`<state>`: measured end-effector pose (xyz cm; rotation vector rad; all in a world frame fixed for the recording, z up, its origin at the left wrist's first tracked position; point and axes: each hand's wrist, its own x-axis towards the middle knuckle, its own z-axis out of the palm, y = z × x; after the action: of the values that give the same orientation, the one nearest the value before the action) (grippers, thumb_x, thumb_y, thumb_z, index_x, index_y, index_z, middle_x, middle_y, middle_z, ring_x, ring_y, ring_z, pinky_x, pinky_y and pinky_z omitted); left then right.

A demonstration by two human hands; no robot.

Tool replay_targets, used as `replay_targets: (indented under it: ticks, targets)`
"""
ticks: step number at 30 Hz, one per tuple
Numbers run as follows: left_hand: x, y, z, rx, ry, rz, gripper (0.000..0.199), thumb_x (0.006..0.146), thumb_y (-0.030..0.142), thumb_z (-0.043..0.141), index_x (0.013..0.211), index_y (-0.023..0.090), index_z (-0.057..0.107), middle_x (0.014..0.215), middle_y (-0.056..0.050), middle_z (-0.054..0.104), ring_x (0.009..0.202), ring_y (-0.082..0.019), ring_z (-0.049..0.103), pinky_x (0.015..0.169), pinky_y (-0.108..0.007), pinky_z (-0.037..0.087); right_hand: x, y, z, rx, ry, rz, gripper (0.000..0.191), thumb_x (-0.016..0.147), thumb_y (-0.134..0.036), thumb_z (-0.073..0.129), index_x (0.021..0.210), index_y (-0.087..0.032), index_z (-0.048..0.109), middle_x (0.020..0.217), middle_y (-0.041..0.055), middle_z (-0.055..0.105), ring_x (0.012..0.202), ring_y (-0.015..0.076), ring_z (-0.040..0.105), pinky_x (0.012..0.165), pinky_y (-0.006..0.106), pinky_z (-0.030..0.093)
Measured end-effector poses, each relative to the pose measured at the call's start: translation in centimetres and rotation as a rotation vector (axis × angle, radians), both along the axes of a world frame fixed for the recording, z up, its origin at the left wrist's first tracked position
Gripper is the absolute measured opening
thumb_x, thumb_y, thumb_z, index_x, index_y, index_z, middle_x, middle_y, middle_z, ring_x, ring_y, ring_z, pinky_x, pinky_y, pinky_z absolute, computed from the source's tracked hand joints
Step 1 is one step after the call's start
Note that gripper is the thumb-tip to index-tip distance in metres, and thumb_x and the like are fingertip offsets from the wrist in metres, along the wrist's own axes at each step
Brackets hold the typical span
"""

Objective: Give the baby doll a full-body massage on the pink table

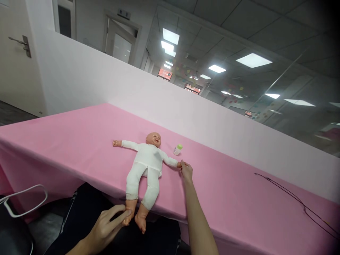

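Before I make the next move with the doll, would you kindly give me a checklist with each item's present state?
1. Doll lying face up on the pink tablecloth: ok.
2. Right hand closed on the doll's hand: ok.
3. Left hand gripping the doll's foot firmly: cannot tell; the fingers touch it.
4. Doll's legs wholly supported by the table: not ok; the feet are past the edge.
5. Green-capped bottle upright, apart from the doll: ok.
6. Black cable apart from the doll: ok.
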<state>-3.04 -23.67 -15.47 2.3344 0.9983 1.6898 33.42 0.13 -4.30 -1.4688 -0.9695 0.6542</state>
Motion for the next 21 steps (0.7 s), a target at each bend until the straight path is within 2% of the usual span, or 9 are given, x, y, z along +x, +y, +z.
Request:
replay_targets:
  ticks: [1, 3, 6, 9, 11, 14, 16, 19, 21]
  targets:
    - [-0.4, 0.1, 0.7, -0.043, -0.044, -0.003, 0.050, 0.101, 0.014, 0.056, 0.146, 0.035, 0.061, 0.110, -0.008, 0.074, 0.095, -0.021, 0.076, 0.076, -0.025, 0.063, -0.2, 0.0, 0.5, 0.006, 0.099, 0.017, 0.038, 0.080, -0.049, 0.078, 0.065, -0.020, 0.060, 0.054, -0.0011, 0.052, 0.050, 0.0140, 0.046, 0.049, 0.029, 0.041]
    - [-1.4, 1.0, 3.1, -0.154, -0.159, 0.018, 0.039, 0.101, 0.018, 0.058, 0.134, 0.033, 0.071, 0.112, -0.008, 0.072, 0.099, -0.022, 0.075, 0.082, -0.027, 0.062, -0.7, 0.2, 2.0, 0.050, 0.261, 0.061, 0.029, 0.081, -0.043, 0.078, 0.072, -0.019, 0.065, 0.062, 0.0005, 0.058, 0.054, 0.0136, 0.050, 0.054, 0.028, 0.046]
    - [-2.5, 4.8, 8.3, -0.303, -0.328, 0.039, 0.022, 0.098, 0.031, 0.064, 0.114, 0.028, 0.079, 0.113, -0.008, 0.071, 0.106, -0.024, 0.071, 0.092, -0.032, 0.059, -2.8, 1.0, 4.4, 0.144, 0.359, 0.152, 0.022, 0.077, -0.038, 0.081, 0.082, -0.017, 0.072, 0.071, 0.0021, 0.064, 0.059, 0.0134, 0.052, 0.057, 0.027, 0.049]
    - [-2.1, 10.7, 13.2, -0.438, -0.450, -0.086, 0.026, 0.094, 0.043, 0.068, 0.104, 0.021, 0.078, 0.114, -0.009, 0.071, 0.108, -0.026, 0.068, 0.095, -0.037, 0.056, -6.6, 1.5, 5.7, 0.160, 0.238, 0.312, 0.029, 0.074, -0.041, 0.082, 0.083, -0.015, 0.076, 0.066, -0.0001, 0.061, 0.054, 0.0105, 0.045, 0.051, 0.025, 0.041]
    - [-1.1, 14.7, 14.9, -0.550, -0.511, -0.187, 0.032, 0.092, 0.049, 0.068, 0.100, 0.019, 0.076, 0.110, -0.010, 0.074, 0.107, -0.028, 0.068, 0.097, -0.040, 0.055, -9.5, 1.2, 5.6, 0.120, 0.057, 0.454, 0.032, 0.074, -0.046, 0.081, 0.074, -0.014, 0.075, 0.059, -0.0018, 0.057, 0.051, 0.0095, 0.041, 0.049, 0.025, 0.035]
    - [0.4, 18.9, 15.1, -0.651, -0.559, -0.265, 0.040, 0.086, 0.056, 0.072, 0.093, 0.017, 0.075, 0.103, -0.010, 0.077, 0.104, -0.030, 0.069, 0.098, -0.044, 0.053, -12.5, 0.2, 4.8, 0.059, -0.142, 0.566, 0.042, 0.075, -0.051, 0.079, 0.055, -0.016, 0.064, 0.050, -0.0029, 0.051, 0.050, 0.0101, 0.041, 0.048, 0.025, 0.031]
    - [0.8, 19.7, 14.5, -0.643, -0.569, -0.268, 0.043, 0.084, 0.059, 0.072, 0.090, 0.016, 0.074, 0.099, -0.010, 0.077, 0.100, -0.030, 0.069, 0.097, -0.044, 0.054, -13.1, 0.2, 4.6, 0.067, -0.186, 0.571, 0.046, 0.077, -0.051, 0.078, 0.051, -0.018, 0.059, 0.048, -0.0035, 0.048, 0.049, 0.0100, 0.041, 0.048, 0.025, 0.030]
    - [-0.2, 17.6, 13.7, -0.600, -0.524, -0.235, 0.042, 0.087, 0.058, 0.070, 0.094, 0.017, 0.076, 0.100, -0.009, 0.077, 0.098, -0.029, 0.070, 0.094, -0.043, 0.055, -11.4, 1.7, 5.6, 0.104, -0.108, 0.488, 0.040, 0.077, -0.046, 0.078, 0.055, -0.018, 0.061, 0.050, -0.0040, 0.050, 0.049, 0.0094, 0.040, 0.048, 0.025, 0.032]
    - [-1.7, 14.4, 12.9, -0.574, -0.470, -0.177, 0.038, 0.089, 0.055, 0.070, 0.099, 0.019, 0.078, 0.108, -0.010, 0.076, 0.102, -0.029, 0.070, 0.093, -0.042, 0.057, -9.3, 3.3, 6.3, 0.114, 0.060, 0.312, 0.028, 0.073, -0.038, 0.081, 0.062, -0.016, 0.066, 0.053, -0.0042, 0.053, 0.050, 0.0087, 0.041, 0.047, 0.024, 0.034]
